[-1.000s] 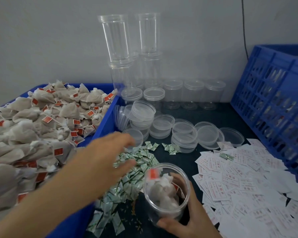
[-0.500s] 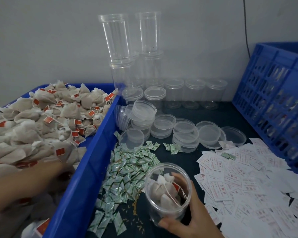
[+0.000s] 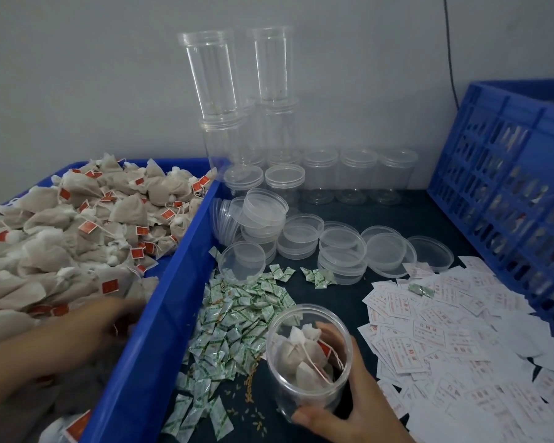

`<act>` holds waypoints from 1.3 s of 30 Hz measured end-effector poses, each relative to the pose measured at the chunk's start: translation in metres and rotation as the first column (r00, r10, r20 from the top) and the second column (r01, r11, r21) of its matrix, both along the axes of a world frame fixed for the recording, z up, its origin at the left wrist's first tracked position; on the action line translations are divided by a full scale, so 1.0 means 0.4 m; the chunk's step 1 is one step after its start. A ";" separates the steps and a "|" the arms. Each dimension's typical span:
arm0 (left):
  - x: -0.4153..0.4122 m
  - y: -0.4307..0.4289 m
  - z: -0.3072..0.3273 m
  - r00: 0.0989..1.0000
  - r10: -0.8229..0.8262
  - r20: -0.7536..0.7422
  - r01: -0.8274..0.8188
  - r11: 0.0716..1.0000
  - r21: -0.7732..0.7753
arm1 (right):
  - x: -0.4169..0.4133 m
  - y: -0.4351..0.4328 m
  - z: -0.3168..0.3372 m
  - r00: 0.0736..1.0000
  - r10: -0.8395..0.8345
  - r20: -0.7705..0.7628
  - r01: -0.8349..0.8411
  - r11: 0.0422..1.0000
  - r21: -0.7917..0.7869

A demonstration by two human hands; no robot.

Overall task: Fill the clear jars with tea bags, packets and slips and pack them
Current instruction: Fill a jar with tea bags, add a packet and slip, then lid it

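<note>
Head view: jar being filled, lower centre of frame.
Right hand (image 3: 349, 410) curls round a clear jar (image 3: 304, 399) holding tea bags (image 3: 298, 350); left hand (image 3: 87, 327) lies blurred inside the blue bin (image 3: 160, 314) at lower left, its grip impossible to tell.

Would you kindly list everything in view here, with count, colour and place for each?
tea bags: many, beige with red tags, heaped in the bin at left
bin: one, blue, left
held jar: one, clear, part-filled with tea bags, front centre
empty jars: many, clear, stacked and lined along the wall
lids: many, clear, loose and stacked mid-table
packets: many, green and white, heaped between bin and held jar
slips: many, white with red print, spread at right
crate: one, blue, far right
table: one, dark, under the loose items
left hand: one, blurred, among the tea bags in the bin
right hand: one, grips the held jar
</note>
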State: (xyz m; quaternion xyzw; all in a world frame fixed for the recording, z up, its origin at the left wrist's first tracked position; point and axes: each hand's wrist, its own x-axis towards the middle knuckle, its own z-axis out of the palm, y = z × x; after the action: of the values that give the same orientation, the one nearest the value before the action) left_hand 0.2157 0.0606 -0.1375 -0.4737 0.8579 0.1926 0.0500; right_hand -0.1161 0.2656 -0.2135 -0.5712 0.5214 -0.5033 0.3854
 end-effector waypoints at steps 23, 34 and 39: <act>-0.423 0.367 0.154 0.717 -0.360 -0.597 0.040 0.876 -0.481 | 0.009 0.017 0.039 0.996 0.088 0.033 -0.090 0.994 0.055; -0.422 0.374 0.154 0.565 -0.237 -0.790 -0.139 0.917 -0.375 | -0.093 0.013 0.104 0.900 0.373 -0.223 -0.316 0.914 0.253; -0.426 0.367 0.147 0.544 -0.218 -0.810 -0.140 0.928 -0.344 | -0.128 -0.026 0.132 0.958 0.228 -0.175 -0.190 0.959 0.211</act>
State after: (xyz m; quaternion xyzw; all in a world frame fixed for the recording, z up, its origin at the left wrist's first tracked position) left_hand 0.0454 0.2074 -0.0787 -0.3045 0.8072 0.2290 -0.4508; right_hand -0.1671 0.2553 -0.1608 -0.6306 0.5397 -0.3478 0.4361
